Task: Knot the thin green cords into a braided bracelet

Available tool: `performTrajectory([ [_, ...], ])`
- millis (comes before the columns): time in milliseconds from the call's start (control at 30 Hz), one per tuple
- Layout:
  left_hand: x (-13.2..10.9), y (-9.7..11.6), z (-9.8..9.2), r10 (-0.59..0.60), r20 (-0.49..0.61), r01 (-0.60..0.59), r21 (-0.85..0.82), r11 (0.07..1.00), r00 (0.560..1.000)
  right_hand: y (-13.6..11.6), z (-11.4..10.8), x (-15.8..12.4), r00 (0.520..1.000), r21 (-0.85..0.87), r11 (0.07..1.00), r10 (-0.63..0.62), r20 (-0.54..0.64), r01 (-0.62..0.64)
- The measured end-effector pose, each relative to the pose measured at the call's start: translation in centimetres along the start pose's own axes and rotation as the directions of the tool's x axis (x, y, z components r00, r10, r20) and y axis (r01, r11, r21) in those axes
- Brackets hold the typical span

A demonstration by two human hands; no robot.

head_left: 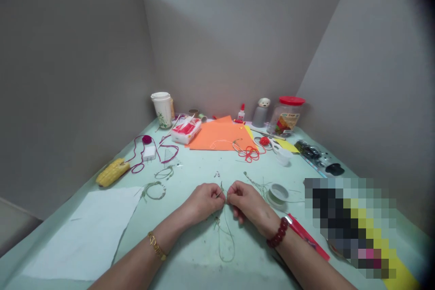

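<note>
Left hand (203,202) and right hand (246,204) pinched together on thin green wire (224,241) at lower centre, fingertips (217,190) hiding the exact grip, loop trailing below; wire spool (277,195) just beyond right hand; pixelated patch (350,226) at lower right hides whatever lies there.

Pixelated patch (350,226) hides right-side items; left hand (204,201) and right hand (249,204) cover part of green wire (234,247); tiny pieces (216,174) beyond, too small to name.

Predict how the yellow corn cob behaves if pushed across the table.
The corn cob will probably roll, since its body looks rounded and it lies on its side. Its bumpy kernels may give a decent grip.
</note>
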State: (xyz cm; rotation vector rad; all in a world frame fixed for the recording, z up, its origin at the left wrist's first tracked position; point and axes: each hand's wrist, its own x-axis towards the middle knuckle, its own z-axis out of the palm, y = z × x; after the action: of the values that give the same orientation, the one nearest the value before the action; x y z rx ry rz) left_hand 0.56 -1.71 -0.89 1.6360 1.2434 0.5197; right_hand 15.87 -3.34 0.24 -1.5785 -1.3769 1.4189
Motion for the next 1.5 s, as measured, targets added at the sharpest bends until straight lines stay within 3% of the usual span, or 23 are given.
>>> performTrajectory([
  [300,-0.1,0.4,0.2,0.049,-0.065,-0.041,0.108,0.993,0.997,-0.2,0.2,-0.2,1.000,0.037,0.999,-0.016,-0.009,0.016],
  [567,-0.2,0.2,0.5,0.101,-0.107,-0.083,0.165,0.983,0.989,-0.2,0.3,-0.3,0.998,-0.061,0.996,-0.068,-0.006,0.068],
  [833,-0.9,1.0,0.6,0.071,-0.168,-0.028,0.247,0.969,0.983,-0.4,0.2,-0.3,0.999,-0.038,0.999,-0.031,0.016,0.032],
  [1033,-0.9,0.9,0.6,0.049,-0.192,-0.008,0.209,0.978,0.980,-0.4,-0.1,-0.4,0.998,0.017,0.999,-0.029,0.058,0.028],
  [1133,-0.8,0.6,0.4,0.041,-0.162,-0.018,0.141,0.990,0.986,-0.3,-0.3,-0.4,0.997,0.032,0.999,-0.028,0.070,0.025],
  [1300,-0.4,0.4,-0.1,-0.054,0.002,0.054,-0.088,0.995,0.999,-0.5,-0.3,-0.5,0.997,0.018,1.000,-0.016,0.073,0.015],
  [1500,-0.2,0.1,-0.5,-0.052,0.041,0.057,-0.111,0.992,0.998,-0.6,-0.3,-0.4,0.998,0.008,1.000,0.003,0.065,-0.003],
])
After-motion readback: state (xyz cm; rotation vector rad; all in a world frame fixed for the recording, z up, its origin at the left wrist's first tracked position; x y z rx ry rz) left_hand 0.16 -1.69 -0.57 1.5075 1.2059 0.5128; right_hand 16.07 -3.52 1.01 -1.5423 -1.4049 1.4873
